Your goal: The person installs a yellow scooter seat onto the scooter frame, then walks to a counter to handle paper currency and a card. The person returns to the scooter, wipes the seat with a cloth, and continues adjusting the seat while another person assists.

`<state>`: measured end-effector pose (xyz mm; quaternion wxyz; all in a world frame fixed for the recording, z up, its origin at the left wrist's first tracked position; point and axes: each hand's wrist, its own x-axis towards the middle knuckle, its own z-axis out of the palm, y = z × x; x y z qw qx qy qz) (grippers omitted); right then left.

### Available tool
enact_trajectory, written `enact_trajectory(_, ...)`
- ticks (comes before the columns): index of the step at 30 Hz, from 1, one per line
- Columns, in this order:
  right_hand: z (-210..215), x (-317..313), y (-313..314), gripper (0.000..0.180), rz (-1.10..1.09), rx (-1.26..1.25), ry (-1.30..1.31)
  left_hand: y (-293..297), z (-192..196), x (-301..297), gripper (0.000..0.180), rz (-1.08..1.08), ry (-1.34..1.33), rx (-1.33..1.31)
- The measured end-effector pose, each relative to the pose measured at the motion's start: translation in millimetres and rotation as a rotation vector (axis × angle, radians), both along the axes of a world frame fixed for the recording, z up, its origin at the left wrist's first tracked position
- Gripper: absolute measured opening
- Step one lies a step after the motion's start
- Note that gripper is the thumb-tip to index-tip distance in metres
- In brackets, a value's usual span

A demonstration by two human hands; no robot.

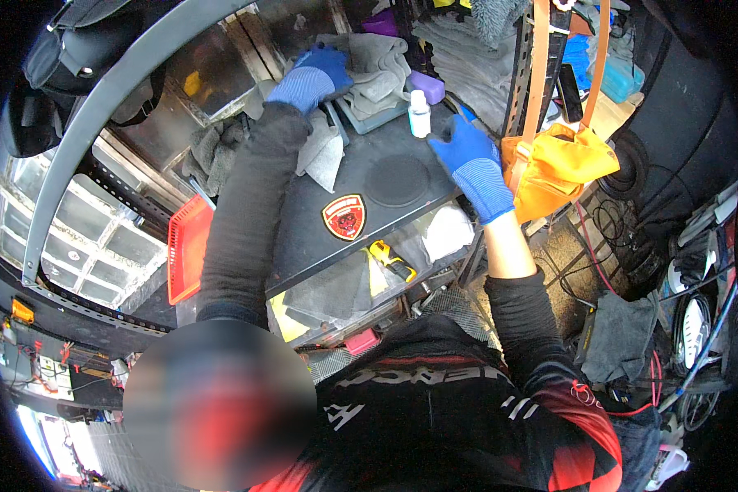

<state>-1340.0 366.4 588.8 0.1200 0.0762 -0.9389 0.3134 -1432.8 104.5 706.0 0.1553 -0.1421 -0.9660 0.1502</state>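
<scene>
Head view has my right hand (471,164) spread open just beside the small white bottle (419,113) on the dark shelf (361,176) (upright, untouched), my left hand (313,78) seemingly curled on grey cloth (377,61); a careless brush could topple it.

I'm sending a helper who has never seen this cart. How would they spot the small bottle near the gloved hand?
Find the black shelf top with the red shield sticker. At its far edge, just beyond the round black disc, stands a small white bottle beside the right hand. It is the only upright white thing among grey cloths.
</scene>
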Motion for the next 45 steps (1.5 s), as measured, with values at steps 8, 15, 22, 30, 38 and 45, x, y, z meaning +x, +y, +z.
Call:
enact_trajectory(8, -23.0, -44.6, -30.7, 0.062, 0.261, -0.392, 0.212, 68.2, -17.5, 59.0, 0.047, -0.752, -0.190, 0.264)
enact_trajectory(15, -15.8, -24.2, -23.8, 0.053, 0.348, -0.386, 0.377, 55.3, -12.3, 65.1, 0.038, -0.638, -0.274, 0.353)
enact_trajectory(22, 16.2, -3.3, -14.8, 0.057, 0.307, -0.283, 0.599, 51.7, 5.4, 104.0, 0.048, -0.163, -0.082, 0.254)
enact_trajectory(30, 17.7, 41.6, -12.6, 0.055, 0.351, -0.279, 0.506, 47.3, 10.5, 154.1, 0.051, -0.309, -0.250, 0.457)
enact_trajectory(38, 11.2, 93.6, -31.9, 0.047, 0.422, -0.376, 0.419, 35.2, -20.6, 198.1, 0.035, -0.360, 0.036, 0.549)
enact_trajectory(45, -5.9, 141.5, -51.4, 0.046, 0.449, -0.062, 0.495, 16.7, -67.9, 262.6, 0.045, 0.073, -0.055, 1.281)
